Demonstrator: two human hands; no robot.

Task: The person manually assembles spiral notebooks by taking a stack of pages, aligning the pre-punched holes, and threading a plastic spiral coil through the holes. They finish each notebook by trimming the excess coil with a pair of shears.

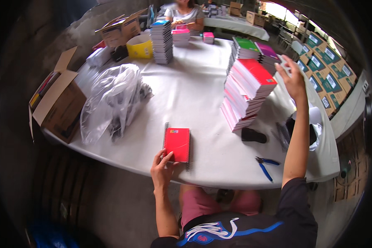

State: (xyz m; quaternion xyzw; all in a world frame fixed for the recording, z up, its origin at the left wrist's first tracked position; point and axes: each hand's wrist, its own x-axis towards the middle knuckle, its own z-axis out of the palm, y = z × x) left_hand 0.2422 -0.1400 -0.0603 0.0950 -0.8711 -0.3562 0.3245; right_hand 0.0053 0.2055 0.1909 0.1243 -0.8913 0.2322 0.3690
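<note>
A: Where is the notebook, and what are the hands doing?

B: The red notebook (178,142) lies flat near the front of the white table (202,95). The left hand (162,170) is at its lower left corner, with a fingertip on the cover; I can't tell whether it pinches the corner or only presses. The right hand (292,80) is raised beside the purple notebooks (267,50), fingers spread and seemingly empty. Whether it touches them, I can't tell.

A: How would you steady the notebook?

B: With light pressure on the flat cover. Coils (166,130) show along both long sides, poking out past the top at left and past the bottom at right. I'd keep fingers off those ends, since they could bend or snag.

A: And room to move?

B: The table's front edge curves just below the notebook, so I'd work slightly farther in. There is open surface beyond it, between the plastic bag (113,97) and the red stack (246,97). The right side is tighter: that stack is tall and uneven, with blue-handled cutters (265,171) lying nearer the front edge. I'd bring the right arm around the stack, since a knock could topple it.
</note>
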